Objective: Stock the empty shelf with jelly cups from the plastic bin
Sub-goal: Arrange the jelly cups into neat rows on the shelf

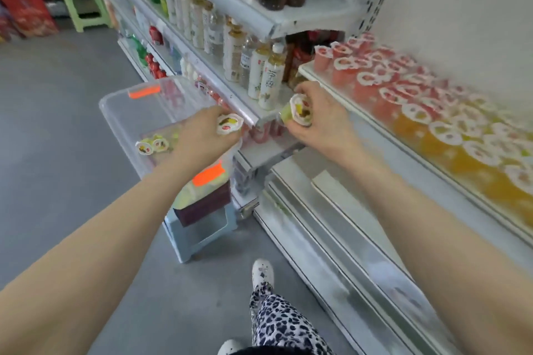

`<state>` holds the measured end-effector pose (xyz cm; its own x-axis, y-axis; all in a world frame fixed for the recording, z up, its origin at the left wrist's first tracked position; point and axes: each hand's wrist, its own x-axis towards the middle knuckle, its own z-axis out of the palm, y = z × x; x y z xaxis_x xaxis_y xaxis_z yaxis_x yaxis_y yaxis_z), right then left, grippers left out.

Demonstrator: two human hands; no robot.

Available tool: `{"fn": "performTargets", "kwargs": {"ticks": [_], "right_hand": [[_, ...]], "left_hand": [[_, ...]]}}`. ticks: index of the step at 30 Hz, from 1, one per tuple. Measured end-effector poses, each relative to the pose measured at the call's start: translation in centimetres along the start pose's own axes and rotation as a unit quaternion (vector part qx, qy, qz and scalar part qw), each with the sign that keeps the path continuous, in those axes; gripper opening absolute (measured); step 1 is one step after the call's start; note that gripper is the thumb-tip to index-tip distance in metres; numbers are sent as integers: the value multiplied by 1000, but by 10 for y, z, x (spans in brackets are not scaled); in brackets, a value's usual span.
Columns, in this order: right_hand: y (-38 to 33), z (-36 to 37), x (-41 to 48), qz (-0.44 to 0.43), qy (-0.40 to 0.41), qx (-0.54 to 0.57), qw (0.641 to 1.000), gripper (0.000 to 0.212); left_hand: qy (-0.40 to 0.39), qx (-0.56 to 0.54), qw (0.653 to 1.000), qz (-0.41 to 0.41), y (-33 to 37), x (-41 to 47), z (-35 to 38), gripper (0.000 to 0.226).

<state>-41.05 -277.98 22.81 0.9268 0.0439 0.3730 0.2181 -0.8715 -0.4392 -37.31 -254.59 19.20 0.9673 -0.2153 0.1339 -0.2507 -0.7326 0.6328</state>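
A clear plastic bin [121,112] with orange tags stands on a pale blue stool to my left. Two jelly cups [152,145] lie inside it. My left hand [202,135] is over the bin's right rim and holds a jelly cup [228,123] with a white fruit-printed lid. My right hand [320,121] grips greenish jelly cups [300,110], held in the air just left of the shelf [323,82] on my right. That shelf carries rows of red and orange jelly cups [403,95].
Shelves of drink bottles [265,78] run along the left of the jelly shelf, with more bottles above. Lower white shelves [331,210] jut out below my right arm. A green stool [83,6] stands far back on the grey floor. My slippered foot [262,272] is below.
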Motion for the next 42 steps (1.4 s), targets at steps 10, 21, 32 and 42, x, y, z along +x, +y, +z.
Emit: {"fn": "performTargets", "kwargs": {"ticks": [10, 21, 32, 42], "right_hand": [[51, -155, -99, 100, 125, -124, 979, 50], [125, -312, -267, 225, 232, -206, 924, 51], [219, -455, -440, 390, 281, -226, 847, 48], [326, -449, -507, 472, 202, -163, 842, 35]], "left_hand": [[-39, -18, 978, 206, 160, -11, 37, 49], [-80, -91, 921, 370, 365, -81, 126, 50], [-124, -123, 891, 418, 526, -175, 235, 52], [-142, -127, 905, 381, 577, -205, 284, 52]]}}
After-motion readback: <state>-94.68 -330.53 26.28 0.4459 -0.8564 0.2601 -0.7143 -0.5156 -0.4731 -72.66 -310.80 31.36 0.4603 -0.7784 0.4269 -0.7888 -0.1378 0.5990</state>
